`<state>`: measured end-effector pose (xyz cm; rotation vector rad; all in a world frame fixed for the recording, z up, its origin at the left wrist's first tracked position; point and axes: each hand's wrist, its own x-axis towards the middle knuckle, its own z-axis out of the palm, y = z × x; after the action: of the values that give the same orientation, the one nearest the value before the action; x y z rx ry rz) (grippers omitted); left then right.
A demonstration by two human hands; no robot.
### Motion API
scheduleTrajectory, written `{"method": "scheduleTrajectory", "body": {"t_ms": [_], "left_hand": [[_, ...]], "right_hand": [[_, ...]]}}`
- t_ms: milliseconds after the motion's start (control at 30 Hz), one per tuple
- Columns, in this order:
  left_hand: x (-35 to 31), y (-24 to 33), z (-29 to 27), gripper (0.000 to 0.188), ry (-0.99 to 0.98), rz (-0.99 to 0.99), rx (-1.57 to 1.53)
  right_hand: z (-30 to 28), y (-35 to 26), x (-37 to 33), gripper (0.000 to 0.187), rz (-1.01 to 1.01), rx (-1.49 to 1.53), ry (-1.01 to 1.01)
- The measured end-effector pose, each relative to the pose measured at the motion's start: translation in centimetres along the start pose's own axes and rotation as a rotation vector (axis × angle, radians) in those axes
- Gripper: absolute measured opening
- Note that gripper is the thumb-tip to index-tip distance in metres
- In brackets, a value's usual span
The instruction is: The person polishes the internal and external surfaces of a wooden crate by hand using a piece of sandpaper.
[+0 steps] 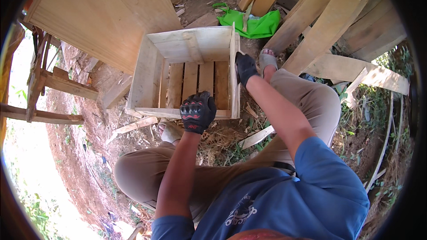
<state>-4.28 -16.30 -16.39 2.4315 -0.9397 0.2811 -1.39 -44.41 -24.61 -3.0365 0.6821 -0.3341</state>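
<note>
A pale wooden crate [171,44] stands between my feet with its open top toward me. Gaps show between the slats of its bottom. My left hand [198,112], in a black glove with knuckle guards and red marks, is closed over the crate's near rim. Its fingertips are hidden on the inner side. On the right, my right hand [246,68], also in a black glove, grips the crate's right side wall from outside, near the upper edge. Part of its fingers is out of sight.
A large wooden panel [106,13] leans at the left, touching the crate's far left side. Long boards [333,18] stand at the far right. A green bag [258,24] lies beyond the crate. Wood scraps [257,138] and shavings litter the dirt ground around my sandals.
</note>
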Motion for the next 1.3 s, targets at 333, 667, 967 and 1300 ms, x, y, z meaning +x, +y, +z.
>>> {"method": "scheduleTrajectory", "body": {"t_ms": [333,667,967,1300], "left_hand": [[-0.3,-0.6,-0.6,0.018,-0.004,-0.020,-0.015],[0.0,0.1,-0.7,0.018,0.015,0.016,-0.039],[-0.3,-0.2,-0.6,0.017,-0.069,-0.052,0.015],[-0.9,-0.8,0.2,0.014,0.004,-0.005,0.039]], "right_hand": [[-0.9,0.7,14.2,0.031,0.160,0.076,0.137],[-3.7,1.4,7.7,0.051,0.066,0.216,0.018],[-9.7,0.1,-3.8,0.060,0.239,0.920,-0.340],[-13.7,-1.8,-13.3,0.047,0.192,0.926,-0.448]]}}
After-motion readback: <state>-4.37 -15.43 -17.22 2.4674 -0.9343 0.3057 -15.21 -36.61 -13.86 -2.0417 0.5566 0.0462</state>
